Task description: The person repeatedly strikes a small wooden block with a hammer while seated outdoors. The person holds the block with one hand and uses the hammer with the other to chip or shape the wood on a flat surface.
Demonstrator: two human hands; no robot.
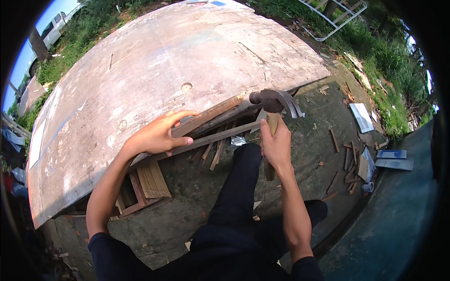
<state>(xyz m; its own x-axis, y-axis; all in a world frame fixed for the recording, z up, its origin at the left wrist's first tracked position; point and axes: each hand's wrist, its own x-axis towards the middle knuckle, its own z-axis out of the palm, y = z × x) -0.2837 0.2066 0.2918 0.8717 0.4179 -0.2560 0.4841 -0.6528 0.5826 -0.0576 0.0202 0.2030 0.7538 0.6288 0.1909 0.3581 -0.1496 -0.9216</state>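
My right hand (276,143) is closed round the wooden handle of a claw hammer (273,104). Its dark metal head is up near the table edge, with the curved claw to the right. My left hand (159,133) holds a wooden strip (211,114) at the near edge of the large worn board table (154,61). The thumb lies on the near side and the index finger stretches along the far side. A second, thinner strip (225,134) runs below the first, and the two come close together near my left hand.
Below the table edge at left stands a wooden frame with a slatted panel (153,180). Offcuts (349,161) litter the ground at right, near a tape roll (368,187) and blue-grey pieces (394,159). A white metal frame (337,21) lies in the grass behind.
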